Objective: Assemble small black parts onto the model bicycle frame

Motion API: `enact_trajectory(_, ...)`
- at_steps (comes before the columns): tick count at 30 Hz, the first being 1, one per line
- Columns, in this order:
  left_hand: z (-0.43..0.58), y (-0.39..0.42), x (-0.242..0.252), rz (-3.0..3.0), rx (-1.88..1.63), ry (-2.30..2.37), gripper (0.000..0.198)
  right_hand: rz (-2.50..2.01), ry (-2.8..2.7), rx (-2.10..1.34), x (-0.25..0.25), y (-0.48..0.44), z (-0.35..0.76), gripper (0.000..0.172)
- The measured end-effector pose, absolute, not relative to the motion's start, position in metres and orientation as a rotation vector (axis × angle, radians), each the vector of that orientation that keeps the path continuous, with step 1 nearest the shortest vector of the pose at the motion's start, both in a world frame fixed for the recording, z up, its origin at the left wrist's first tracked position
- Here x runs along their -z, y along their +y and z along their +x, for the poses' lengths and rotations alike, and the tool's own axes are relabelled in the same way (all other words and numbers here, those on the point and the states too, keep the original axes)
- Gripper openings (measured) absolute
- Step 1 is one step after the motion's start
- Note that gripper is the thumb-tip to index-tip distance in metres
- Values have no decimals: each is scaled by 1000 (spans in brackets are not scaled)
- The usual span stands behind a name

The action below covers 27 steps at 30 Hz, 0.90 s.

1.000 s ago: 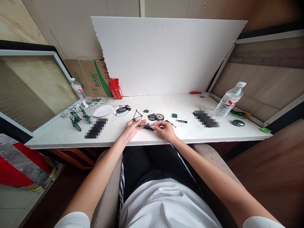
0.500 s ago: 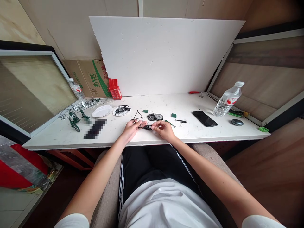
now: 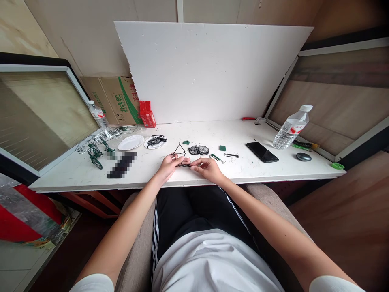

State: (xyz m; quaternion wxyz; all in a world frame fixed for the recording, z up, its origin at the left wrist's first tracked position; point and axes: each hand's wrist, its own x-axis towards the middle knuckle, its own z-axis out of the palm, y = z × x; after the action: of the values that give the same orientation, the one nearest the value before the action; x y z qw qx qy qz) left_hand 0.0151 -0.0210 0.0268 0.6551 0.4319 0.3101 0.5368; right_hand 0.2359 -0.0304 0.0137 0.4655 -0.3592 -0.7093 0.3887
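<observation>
Both hands meet at the near edge of the white table (image 3: 152, 174). My left hand (image 3: 168, 165) pinches a small black wire bicycle frame (image 3: 180, 150), whose triangle stands up above the fingers. My right hand (image 3: 206, 167) pinches a thin black part (image 3: 186, 164) that joins the frame between the two hands. Just beyond lie two small black wheels (image 3: 199, 150), green bits (image 3: 223, 148) and a small black rod (image 3: 232, 155).
A white plate (image 3: 130, 142) and a plate of black parts (image 3: 155, 141) lie to the left, with green model bicycles (image 3: 95, 153) and a bottle (image 3: 97, 114). A phone (image 3: 262, 152), water bottle (image 3: 290, 127), dark puck (image 3: 304, 156), red box (image 3: 147, 113) and cardboard box (image 3: 112, 99) stand around.
The frame has turned in my left hand, its triangle now more upright. My right hand has shifted slightly left and closer to the left hand.
</observation>
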Motion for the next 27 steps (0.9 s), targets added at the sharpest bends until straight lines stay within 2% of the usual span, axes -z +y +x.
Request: enact_trajectory(27,14,-17,-19,1126,-1177,707,50,-887,-1803,-908,-10,-32,234,34)
